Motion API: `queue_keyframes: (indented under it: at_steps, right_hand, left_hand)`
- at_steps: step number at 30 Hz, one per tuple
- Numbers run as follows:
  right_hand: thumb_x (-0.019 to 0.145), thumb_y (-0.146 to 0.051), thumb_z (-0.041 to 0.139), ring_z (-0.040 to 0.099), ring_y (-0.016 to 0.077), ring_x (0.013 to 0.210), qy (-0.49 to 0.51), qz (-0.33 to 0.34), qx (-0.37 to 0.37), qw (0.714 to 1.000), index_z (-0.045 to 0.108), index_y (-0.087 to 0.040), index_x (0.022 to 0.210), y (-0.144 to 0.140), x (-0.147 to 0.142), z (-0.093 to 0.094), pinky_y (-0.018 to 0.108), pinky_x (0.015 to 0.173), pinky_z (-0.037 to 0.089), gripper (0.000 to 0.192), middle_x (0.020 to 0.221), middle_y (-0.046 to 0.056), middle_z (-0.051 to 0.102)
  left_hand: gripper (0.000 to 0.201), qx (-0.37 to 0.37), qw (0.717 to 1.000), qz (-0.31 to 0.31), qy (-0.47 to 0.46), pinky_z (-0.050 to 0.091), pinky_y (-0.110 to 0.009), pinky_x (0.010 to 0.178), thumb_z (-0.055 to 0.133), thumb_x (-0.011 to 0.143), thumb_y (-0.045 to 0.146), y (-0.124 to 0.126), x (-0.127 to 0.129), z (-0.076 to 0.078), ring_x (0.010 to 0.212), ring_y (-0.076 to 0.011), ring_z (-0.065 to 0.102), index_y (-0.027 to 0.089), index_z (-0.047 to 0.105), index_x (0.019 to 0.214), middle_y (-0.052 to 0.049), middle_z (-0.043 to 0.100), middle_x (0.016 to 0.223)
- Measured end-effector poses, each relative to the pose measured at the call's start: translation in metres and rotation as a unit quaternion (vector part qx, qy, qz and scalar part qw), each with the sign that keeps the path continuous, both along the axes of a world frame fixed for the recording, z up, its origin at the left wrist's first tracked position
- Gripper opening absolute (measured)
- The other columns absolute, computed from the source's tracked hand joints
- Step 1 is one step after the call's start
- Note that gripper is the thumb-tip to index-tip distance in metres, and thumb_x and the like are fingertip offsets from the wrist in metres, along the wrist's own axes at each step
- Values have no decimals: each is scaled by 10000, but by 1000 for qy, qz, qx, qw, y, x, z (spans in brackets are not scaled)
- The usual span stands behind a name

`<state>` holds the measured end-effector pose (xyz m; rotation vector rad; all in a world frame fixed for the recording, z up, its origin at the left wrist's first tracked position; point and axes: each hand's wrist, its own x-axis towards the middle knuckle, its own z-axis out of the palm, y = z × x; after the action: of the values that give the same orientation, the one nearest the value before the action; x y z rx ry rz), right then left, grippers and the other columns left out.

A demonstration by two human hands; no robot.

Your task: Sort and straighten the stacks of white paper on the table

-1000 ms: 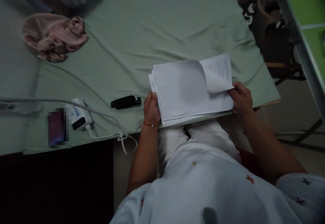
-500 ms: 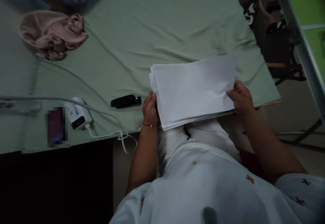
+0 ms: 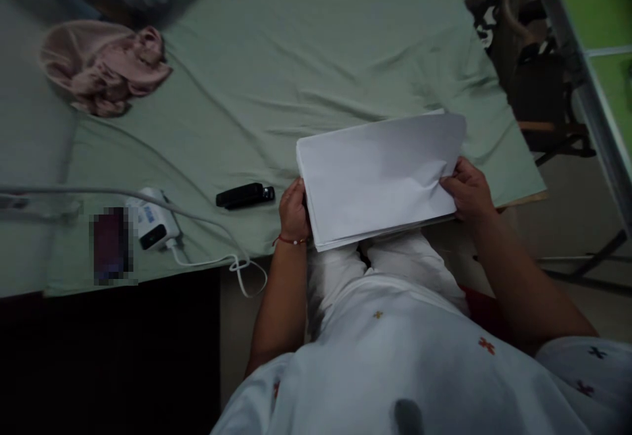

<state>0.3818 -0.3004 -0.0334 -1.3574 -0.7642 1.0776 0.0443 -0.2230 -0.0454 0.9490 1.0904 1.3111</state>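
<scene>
A stack of white paper sheets (image 3: 370, 178) lies across the near edge of the cloth-covered table, over my lap. At its right edge my right hand (image 3: 469, 190) pinches the sheets, thumb on top, and the top sheet is creased by the thumb. My left hand (image 3: 295, 211), with a red string bracelet at the wrist, grips the left edge; its fingertips are partly hidden. The sheets' left edges are nearly level, while the upper right corner of the top sheet curls up. Left of my left hand lies a long black object (image 3: 241, 196), which looks like a stapler.
A green cloth (image 3: 237, 66) covers the table. On it are a crumpled pink cloth (image 3: 108, 70), a white power adapter (image 3: 153, 218) with cables, and a blurred-out dark object (image 3: 111, 244). A chair (image 3: 533, 86) and a green-topped table (image 3: 592, 7) stand to the right.
The sheets' left edges, fanned out before, now line up more evenly. The top sheet's upper left corner has moved down slightly, and the crease by my right thumb is sharper.
</scene>
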Motion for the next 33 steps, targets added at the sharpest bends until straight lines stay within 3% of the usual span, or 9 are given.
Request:
queue_keyframes:
  at_steps: [6, 16, 20, 26, 29, 33]
  right_hand:
    - [667, -278, 770, 561, 159, 589, -41, 17, -3, 999, 633, -288, 951, 0, 1, 0, 299, 535, 428, 316, 794, -6, 685]
    - [665, -260, 737, 532, 141, 561, -46, 16, -11, 999, 632, -272, 937, -1, 2, -1, 285, 527, 406, 292, 741, -28, 636]
    - [685, -304, 736, 565, 158, 601, -80, 15, -12, 997, 635, -273, 973, -1, 2, -4, 302, 558, 446, 307, 785, -20, 663]
    - [826, -399, 696, 615, 179, 720, -202, -94, 1, 975, 627, -265, 963, -2, -7, -6, 330, 671, 510, 204, 838, 1, 672]
    - [843, -396, 706, 644, 198, 787, -267, -99, -10, 958, 651, -261, 860, -5, -9, -6, 358, 740, 535, 147, 914, 28, 714]
    - [814, -372, 729, 664, 191, 843, -225, -92, -10, 970, 661, -247, 821, -8, -9, -4, 360, 781, 538, 144, 1057, 35, 751]
  left_hand:
    - [369, 28, 999, 5, 25, 534, -293, 838, 691, 890, 559, -1, -1, -5, 850, -163, 674, 194, 742, 866, -17, 760, 885]
    - [527, 56, 995, 46, 70, 529, -270, 735, 691, 823, 716, -3, 6, 6, 762, -154, 623, 190, 720, 794, -20, 705, 790]
    - [464, 40, 998, 17, 45, 526, -247, 763, 790, 774, 648, -4, 4, 5, 803, -142, 645, 190, 734, 817, -9, 709, 823]
    - [453, 22, 999, 32, 14, 531, -231, 778, 833, 751, 602, -4, 3, 0, 836, -143, 677, 183, 768, 910, -20, 742, 899]
    - [466, 14, 999, 52, 9, 532, -231, 768, 853, 723, 602, -2, 2, -4, 817, -141, 673, 174, 761, 885, -20, 740, 879]
    - [459, 14, 998, 48, 25, 523, -235, 740, 838, 742, 598, -1, 1, -5, 813, -146, 666, 172, 755, 891, -27, 735, 885]
